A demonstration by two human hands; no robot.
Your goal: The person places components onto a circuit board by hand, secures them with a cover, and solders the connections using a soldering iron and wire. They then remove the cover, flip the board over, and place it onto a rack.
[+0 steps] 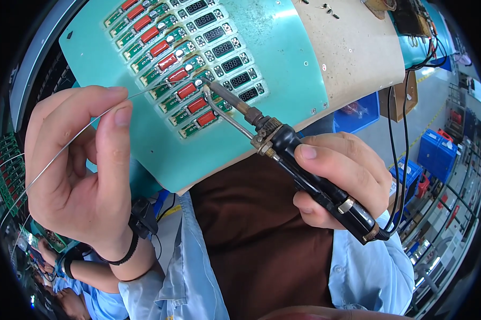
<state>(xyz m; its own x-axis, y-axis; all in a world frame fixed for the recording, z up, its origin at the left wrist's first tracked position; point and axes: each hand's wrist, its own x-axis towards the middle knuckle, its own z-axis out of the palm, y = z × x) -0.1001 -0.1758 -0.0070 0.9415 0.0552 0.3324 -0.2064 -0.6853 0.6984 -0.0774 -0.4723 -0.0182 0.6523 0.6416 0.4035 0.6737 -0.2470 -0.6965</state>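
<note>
My left hand point(86, 160) is closed, with a thin solder wire point(147, 92) pinched between thumb and forefinger. The wire runs over the palm and points toward the circuit boards. My right hand point(352, 170) grips the black handle of a soldering iron point(325, 194), which has a bent metal tube alongside its tip. The iron's tip point(211, 85) is down at the panel of green circuit boards point(168, 103), close to the wire's end; whether the two touch, I cannot tell. Each small board carries a red component point(187, 90), and black digit displays point(232, 64) line the panel's right part.
Under the panel lies a teal mat point(283, 80), with a stained tan sheet point(352, 48) to its right. Black cables point(405, 133) hang from the far right corner to the iron. Blue bins point(437, 154) stand at right. More boards point(8, 176) and a co-worker's arm point(94, 274) are at left.
</note>
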